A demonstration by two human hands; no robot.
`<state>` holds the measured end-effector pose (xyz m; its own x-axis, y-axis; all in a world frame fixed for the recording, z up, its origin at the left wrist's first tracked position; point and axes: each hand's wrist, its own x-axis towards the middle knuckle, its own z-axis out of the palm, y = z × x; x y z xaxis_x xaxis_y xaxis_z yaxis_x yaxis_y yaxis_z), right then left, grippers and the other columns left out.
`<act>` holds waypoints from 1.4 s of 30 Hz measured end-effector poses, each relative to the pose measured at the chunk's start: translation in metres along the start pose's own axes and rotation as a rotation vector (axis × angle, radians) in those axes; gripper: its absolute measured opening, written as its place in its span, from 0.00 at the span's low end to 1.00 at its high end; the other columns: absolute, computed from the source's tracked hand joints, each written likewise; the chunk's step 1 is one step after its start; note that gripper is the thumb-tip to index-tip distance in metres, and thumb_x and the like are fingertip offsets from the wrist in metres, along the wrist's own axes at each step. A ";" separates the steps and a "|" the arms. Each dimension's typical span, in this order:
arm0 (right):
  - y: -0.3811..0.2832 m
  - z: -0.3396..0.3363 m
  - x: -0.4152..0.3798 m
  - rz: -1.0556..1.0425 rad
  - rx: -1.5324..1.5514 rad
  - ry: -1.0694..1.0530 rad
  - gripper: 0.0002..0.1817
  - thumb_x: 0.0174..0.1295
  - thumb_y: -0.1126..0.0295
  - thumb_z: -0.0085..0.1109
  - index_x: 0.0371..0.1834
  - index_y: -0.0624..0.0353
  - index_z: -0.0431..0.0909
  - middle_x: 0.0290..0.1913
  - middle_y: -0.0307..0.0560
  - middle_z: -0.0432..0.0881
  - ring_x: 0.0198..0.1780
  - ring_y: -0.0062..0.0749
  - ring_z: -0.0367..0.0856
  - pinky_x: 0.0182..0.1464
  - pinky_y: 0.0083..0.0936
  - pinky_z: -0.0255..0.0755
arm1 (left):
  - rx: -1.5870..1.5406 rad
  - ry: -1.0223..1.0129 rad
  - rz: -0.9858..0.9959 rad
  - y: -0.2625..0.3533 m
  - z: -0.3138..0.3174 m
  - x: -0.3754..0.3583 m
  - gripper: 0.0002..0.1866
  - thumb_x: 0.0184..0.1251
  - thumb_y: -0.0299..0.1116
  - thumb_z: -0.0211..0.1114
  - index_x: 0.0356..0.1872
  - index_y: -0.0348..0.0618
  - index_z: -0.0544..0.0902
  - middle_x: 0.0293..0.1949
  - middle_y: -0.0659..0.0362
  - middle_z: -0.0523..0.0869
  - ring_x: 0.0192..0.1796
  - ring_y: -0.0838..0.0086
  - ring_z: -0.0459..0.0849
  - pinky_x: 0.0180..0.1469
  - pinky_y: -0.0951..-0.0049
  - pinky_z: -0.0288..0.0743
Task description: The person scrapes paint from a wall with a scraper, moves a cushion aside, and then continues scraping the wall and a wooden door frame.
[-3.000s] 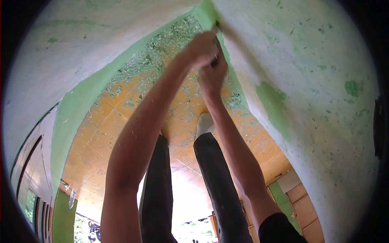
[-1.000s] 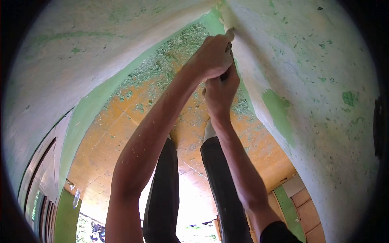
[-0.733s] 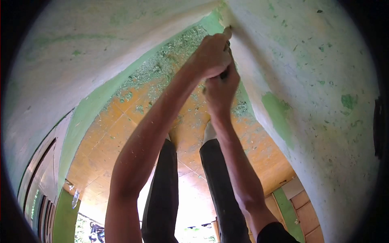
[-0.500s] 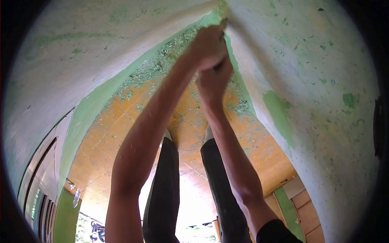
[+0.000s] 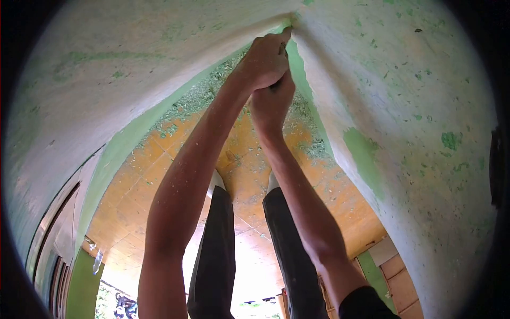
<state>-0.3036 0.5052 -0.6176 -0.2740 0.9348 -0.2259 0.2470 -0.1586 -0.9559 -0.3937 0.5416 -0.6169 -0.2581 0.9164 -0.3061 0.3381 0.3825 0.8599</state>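
My left hand [image 5: 267,59] is closed up at the corner where two walls meet, one finger reaching toward the green paint [image 5: 287,24] there. Just below and touching it, my right hand [image 5: 272,105] is closed as well. Both seem wrapped around one slim thing, which the fingers hide; a small dark bit shows between them. Around the hands, the left wall [image 5: 127,80] and right wall [image 5: 404,106] are mostly bare whitish plaster with green specks. A green strip [image 5: 299,69] of paint runs along the foot of the right wall.
Green paint flakes [image 5: 194,101] lie heaped on the orange tiled floor [image 5: 154,159] by the corner. My legs in dark trousers [image 5: 215,250] stand below. A louvered window or door [image 5: 56,255] is at lower left, a clear plastic bottle [image 5: 98,262] near it.
Both hands, still together, have shifted slightly left and stay near the corner. The view has shifted a little. Less green shows at the top of the corner.
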 end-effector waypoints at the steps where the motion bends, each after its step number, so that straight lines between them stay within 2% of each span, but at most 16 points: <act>1: 0.004 -0.003 -0.007 0.025 0.094 0.053 0.29 0.61 0.72 0.55 0.66 0.72 0.64 0.54 0.55 0.80 0.53 0.31 0.78 0.54 0.22 0.69 | 0.005 0.037 0.064 0.004 0.006 -0.007 0.14 0.60 0.25 0.51 0.46 0.33 0.78 0.36 0.35 0.81 0.44 0.43 0.82 0.47 0.53 0.73; 4: 0.005 -0.016 -0.011 0.099 0.218 0.086 0.30 0.60 0.71 0.55 0.66 0.72 0.64 0.56 0.58 0.79 0.55 0.33 0.77 0.57 0.24 0.68 | 0.005 0.112 0.189 0.015 0.018 -0.017 0.19 0.60 0.24 0.50 0.53 0.37 0.76 0.36 0.35 0.81 0.44 0.45 0.82 0.47 0.52 0.73; 7: 0.013 -0.002 0.003 0.034 0.105 -0.059 0.33 0.60 0.68 0.56 0.68 0.72 0.62 0.63 0.58 0.73 0.63 0.33 0.71 0.65 0.27 0.62 | 0.089 -0.048 0.022 -0.001 0.001 0.002 0.31 0.60 0.23 0.51 0.69 0.40 0.64 0.40 0.36 0.82 0.46 0.45 0.82 0.52 0.54 0.73; 12: 0.030 -0.019 -0.016 0.031 0.218 0.092 0.32 0.62 0.67 0.56 0.68 0.71 0.62 0.62 0.57 0.74 0.62 0.33 0.73 0.62 0.26 0.65 | -0.054 0.136 0.263 0.008 0.041 -0.028 0.31 0.56 0.22 0.51 0.65 0.32 0.66 0.41 0.32 0.80 0.48 0.43 0.81 0.55 0.54 0.72; 16: 0.037 -0.018 0.015 0.102 0.144 -0.116 0.29 0.62 0.70 0.55 0.66 0.70 0.65 0.53 0.53 0.80 0.51 0.25 0.75 0.52 0.23 0.70 | 0.148 -0.022 -0.044 0.009 0.009 0.008 0.33 0.51 0.19 0.52 0.64 0.29 0.66 0.38 0.30 0.80 0.47 0.40 0.81 0.51 0.52 0.74; 22: 0.024 -0.035 -0.001 0.032 0.293 -0.046 0.28 0.58 0.74 0.56 0.63 0.71 0.67 0.51 0.52 0.80 0.48 0.24 0.74 0.50 0.22 0.70 | 0.059 0.285 0.237 0.009 0.045 -0.007 0.27 0.51 0.20 0.53 0.57 0.26 0.71 0.34 0.32 0.81 0.41 0.40 0.82 0.48 0.54 0.77; 24: 0.040 -0.019 0.019 0.107 0.248 -0.028 0.08 0.58 0.73 0.59 0.35 0.62 0.71 0.24 0.34 0.73 0.20 0.12 0.67 0.17 0.17 0.60 | 0.161 0.018 -0.027 -0.001 0.019 0.015 0.33 0.51 0.21 0.53 0.65 0.29 0.65 0.36 0.33 0.82 0.43 0.41 0.82 0.50 0.54 0.76; 25: 0.048 -0.006 0.021 0.124 0.199 -0.120 0.31 0.58 0.70 0.58 0.65 0.72 0.66 0.54 0.51 0.78 0.55 0.27 0.74 0.55 0.23 0.68 | 0.132 0.071 0.040 -0.006 0.012 0.013 0.32 0.53 0.22 0.52 0.65 0.30 0.66 0.38 0.34 0.82 0.45 0.42 0.82 0.51 0.54 0.76; 32: 0.003 -0.080 -0.031 0.240 0.110 -0.049 0.30 0.60 0.72 0.54 0.67 0.71 0.63 0.57 0.53 0.78 0.55 0.32 0.77 0.55 0.25 0.69 | -0.130 0.068 -0.010 0.029 0.065 -0.041 0.32 0.57 0.23 0.50 0.67 0.32 0.64 0.35 0.34 0.81 0.43 0.42 0.82 0.49 0.53 0.73; 33: 0.013 -0.076 -0.025 0.204 0.080 -0.025 0.08 0.62 0.70 0.53 0.41 0.61 0.75 0.25 0.35 0.75 0.22 0.13 0.68 0.21 0.18 0.62 | -0.133 0.070 -0.012 0.024 0.060 -0.030 0.32 0.57 0.23 0.50 0.67 0.32 0.64 0.35 0.34 0.81 0.43 0.42 0.82 0.49 0.53 0.73; 34: 0.019 -0.067 -0.015 0.209 0.077 -0.026 0.08 0.62 0.70 0.53 0.41 0.61 0.75 0.25 0.35 0.75 0.22 0.13 0.68 0.21 0.18 0.62 | -0.070 -0.005 -0.068 0.012 0.048 -0.013 0.28 0.58 0.23 0.50 0.64 0.32 0.67 0.35 0.34 0.81 0.43 0.43 0.82 0.48 0.53 0.72; 36: 0.024 -0.046 0.000 0.098 -0.199 -0.115 0.29 0.62 0.74 0.52 0.68 0.70 0.63 0.56 0.51 0.80 0.53 0.35 0.80 0.54 0.24 0.70 | -0.003 -0.083 -0.136 0.000 0.043 -0.010 0.25 0.59 0.24 0.50 0.61 0.32 0.70 0.35 0.34 0.80 0.42 0.43 0.81 0.48 0.53 0.72; 38: 0.018 -0.039 -0.012 0.119 -0.184 -0.069 0.27 0.63 0.74 0.51 0.66 0.69 0.65 0.52 0.56 0.81 0.52 0.35 0.80 0.52 0.25 0.71 | -0.052 0.000 -0.065 -0.003 0.043 -0.016 0.17 0.61 0.26 0.49 0.50 0.31 0.76 0.36 0.35 0.80 0.39 0.43 0.81 0.46 0.53 0.72; 40: 0.015 -0.050 -0.026 -0.068 0.005 0.072 0.25 0.61 0.73 0.52 0.64 0.67 0.67 0.45 0.64 0.82 0.48 0.36 0.82 0.48 0.27 0.71 | -0.014 0.018 -0.035 0.004 0.050 -0.018 0.15 0.62 0.27 0.49 0.47 0.31 0.76 0.37 0.35 0.80 0.40 0.43 0.81 0.46 0.53 0.72; 41: 0.006 -0.062 -0.027 0.201 -0.001 -0.002 0.25 0.61 0.73 0.52 0.64 0.67 0.67 0.45 0.64 0.82 0.48 0.36 0.82 0.49 0.28 0.71 | 0.039 0.035 0.000 0.007 0.051 -0.017 0.14 0.63 0.29 0.49 0.44 0.31 0.76 0.37 0.36 0.81 0.40 0.43 0.81 0.46 0.53 0.73; 42: 0.012 -0.056 -0.012 0.203 -0.004 0.001 0.25 0.61 0.73 0.52 0.64 0.67 0.67 0.45 0.64 0.82 0.48 0.36 0.82 0.49 0.28 0.71 | 0.079 0.043 0.030 0.008 0.057 -0.018 0.13 0.64 0.30 0.50 0.42 0.31 0.76 0.37 0.36 0.81 0.40 0.43 0.81 0.46 0.53 0.73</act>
<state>-0.2453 0.5102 -0.6157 -0.2174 0.8842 -0.4134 0.3007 -0.3423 -0.8902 -0.3349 0.5349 -0.6275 -0.2853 0.9220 -0.2617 0.4158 0.3650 0.8330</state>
